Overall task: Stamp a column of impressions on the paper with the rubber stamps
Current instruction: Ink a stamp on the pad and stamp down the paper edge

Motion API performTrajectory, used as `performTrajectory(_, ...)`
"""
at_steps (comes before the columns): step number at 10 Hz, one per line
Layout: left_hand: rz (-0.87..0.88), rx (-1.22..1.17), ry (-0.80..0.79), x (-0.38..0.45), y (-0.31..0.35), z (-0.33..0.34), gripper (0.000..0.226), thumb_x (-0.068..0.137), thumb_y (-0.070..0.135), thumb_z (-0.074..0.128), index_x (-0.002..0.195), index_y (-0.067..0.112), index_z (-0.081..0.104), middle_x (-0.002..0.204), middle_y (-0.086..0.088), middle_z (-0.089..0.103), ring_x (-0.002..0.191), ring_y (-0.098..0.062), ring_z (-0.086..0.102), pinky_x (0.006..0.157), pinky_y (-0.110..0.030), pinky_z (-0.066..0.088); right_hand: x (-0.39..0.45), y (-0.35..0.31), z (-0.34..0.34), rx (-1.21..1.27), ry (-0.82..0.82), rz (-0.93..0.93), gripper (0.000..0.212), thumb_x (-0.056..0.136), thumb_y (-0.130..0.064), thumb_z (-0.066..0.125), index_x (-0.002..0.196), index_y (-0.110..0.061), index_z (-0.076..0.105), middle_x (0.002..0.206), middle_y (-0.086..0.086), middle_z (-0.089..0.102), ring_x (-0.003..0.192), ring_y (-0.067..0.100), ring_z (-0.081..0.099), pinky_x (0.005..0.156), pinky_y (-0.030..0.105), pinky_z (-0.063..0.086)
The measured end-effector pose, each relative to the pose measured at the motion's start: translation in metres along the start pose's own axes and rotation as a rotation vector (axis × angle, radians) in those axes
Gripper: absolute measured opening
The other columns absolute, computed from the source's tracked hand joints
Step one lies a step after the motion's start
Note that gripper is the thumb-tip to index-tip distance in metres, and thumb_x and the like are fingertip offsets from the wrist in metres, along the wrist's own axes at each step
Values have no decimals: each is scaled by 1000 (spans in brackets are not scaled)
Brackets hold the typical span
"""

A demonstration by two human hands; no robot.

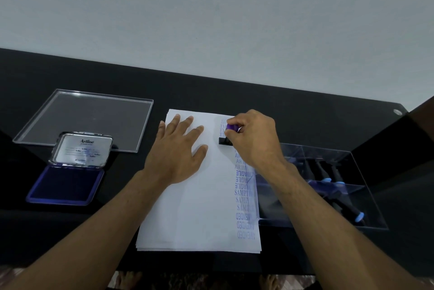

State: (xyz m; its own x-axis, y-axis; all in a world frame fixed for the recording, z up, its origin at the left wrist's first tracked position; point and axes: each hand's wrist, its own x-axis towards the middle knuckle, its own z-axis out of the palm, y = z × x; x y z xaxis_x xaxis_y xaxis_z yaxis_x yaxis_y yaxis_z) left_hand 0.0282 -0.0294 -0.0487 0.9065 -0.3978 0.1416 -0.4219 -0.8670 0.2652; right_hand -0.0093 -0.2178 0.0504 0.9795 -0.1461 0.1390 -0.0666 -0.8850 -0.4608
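With the right hand (254, 139) pinching the stamp (229, 136) down near the far end of the column on the paper (199, 207), which the flat left hand (178, 151) pins, tilting risks a smeared impression

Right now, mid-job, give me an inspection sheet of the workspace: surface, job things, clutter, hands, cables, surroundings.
Surface: black table, glossy.
Job's things: paper stack with a column of blue impressions along its right edge; rubber stamp with purple knob set on the paper near the column's far end; open ink pad at left; spare stamps in a clear box at right.
Clutter: clear acrylic lid behind the ink pad.
Hands: left hand flat on the paper; right hand grips the stamp.
Cables: nothing seen.
Surroundings: plain pale wall.
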Motion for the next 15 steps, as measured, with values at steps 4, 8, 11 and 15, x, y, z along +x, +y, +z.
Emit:
performTrajectory(4,4,-16,6,-1,0,-1,77,91,69,15,153,30,41,165,-2,26,155,-27,12,125,-55,6,4,1,8,-31,-21,0,18,89,-26,72,105,-17,75,107,0,67,85,14,64,83,26,56)
performTrajectory(8,6,-10,13,-1,0,-1,78,91,69,13,152,31,41,165,-1,27,155,-26,12,125,-55,8,7,1,4,5,-53,41,22,87,-26,74,108,-20,73,106,-4,66,85,10,61,77,16,48)
performTrajectory(11,2,-22,10,0,-2,1,80,90,72,11,153,32,40,166,1,25,156,-25,11,125,-56,8,10,2,0,32,-74,20,20,86,-24,76,105,-19,75,103,-5,66,85,8,61,80,17,49)
performTrajectory(15,-3,-20,4,1,-1,1,81,89,73,10,153,33,39,166,2,23,156,-24,9,125,-54,7,13,2,-2,68,-115,42,20,84,-24,77,104,-19,74,104,-4,69,88,11,65,87,26,56)
